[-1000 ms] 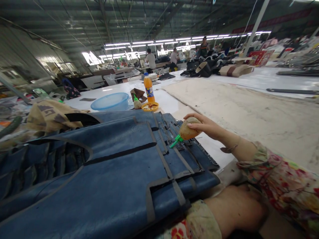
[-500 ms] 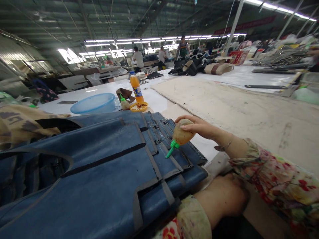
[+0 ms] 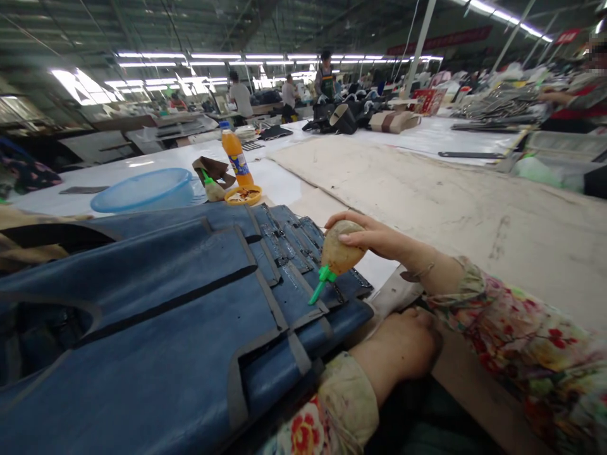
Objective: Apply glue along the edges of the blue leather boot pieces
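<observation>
My right hand is wrapped round a squeeze glue bottle, tipped nozzle-down. Its green nozzle points at a grey strip along the edge of a blue leather-like panel. Several such panels lie stacked, their stepped edges wet with shiny glue. Below and nearer to me, my left hand rests by the near edge of the stack, back up. Its fingers are bent out of sight, so what they hold, if anything, is hidden.
Beyond the stack stand an orange drink bottle, a second glue bottle, a small yellow dish and a blue basin. A large beige sheet covers the table on the right. People work in the background.
The view has turned slightly right, shifting the scene left. The nozzle has moved along the grey strip toward the near edge. My right hand keeps its hold on the glue bottle.
</observation>
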Tool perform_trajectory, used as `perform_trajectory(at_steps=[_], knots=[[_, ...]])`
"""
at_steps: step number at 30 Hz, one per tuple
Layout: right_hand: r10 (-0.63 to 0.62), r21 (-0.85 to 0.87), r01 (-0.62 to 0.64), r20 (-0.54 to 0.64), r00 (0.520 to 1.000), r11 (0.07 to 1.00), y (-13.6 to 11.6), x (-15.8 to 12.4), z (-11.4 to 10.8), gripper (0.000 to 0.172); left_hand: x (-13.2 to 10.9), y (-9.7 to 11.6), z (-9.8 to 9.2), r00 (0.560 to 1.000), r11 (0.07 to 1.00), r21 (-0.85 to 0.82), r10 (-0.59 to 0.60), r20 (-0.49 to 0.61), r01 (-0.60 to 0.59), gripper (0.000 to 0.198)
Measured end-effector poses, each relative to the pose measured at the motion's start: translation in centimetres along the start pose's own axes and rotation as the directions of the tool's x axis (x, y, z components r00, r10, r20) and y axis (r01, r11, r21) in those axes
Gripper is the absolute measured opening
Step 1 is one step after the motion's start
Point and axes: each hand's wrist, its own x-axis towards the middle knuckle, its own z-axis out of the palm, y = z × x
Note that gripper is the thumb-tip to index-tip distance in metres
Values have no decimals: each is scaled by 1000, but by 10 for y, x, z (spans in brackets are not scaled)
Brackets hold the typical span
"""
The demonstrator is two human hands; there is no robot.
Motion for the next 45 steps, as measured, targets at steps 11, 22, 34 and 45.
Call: perform_trajectory(at_steps=[11, 22, 34, 45], knots=[[-41, -14, 42, 44, 998, 999, 0, -16, -2, 37, -2, 2, -6, 1000, 999, 27, -21, 11, 21, 25], [-87, -97, 80, -70, 994, 992, 4, -20, -6, 39, -1, 1, -2, 1000, 1000, 4, -21, -15, 21, 26], [-88, -87, 82, -62, 994, 993, 12, -10, -5, 39, 0, 1, 0, 1000, 1000, 5, -16, -16, 17, 26], [-98, -90, 91, -83, 992, 992, 22, 8, -5, 43, 0, -1, 6, 999, 1000, -1, 0, -38, 0, 24]])
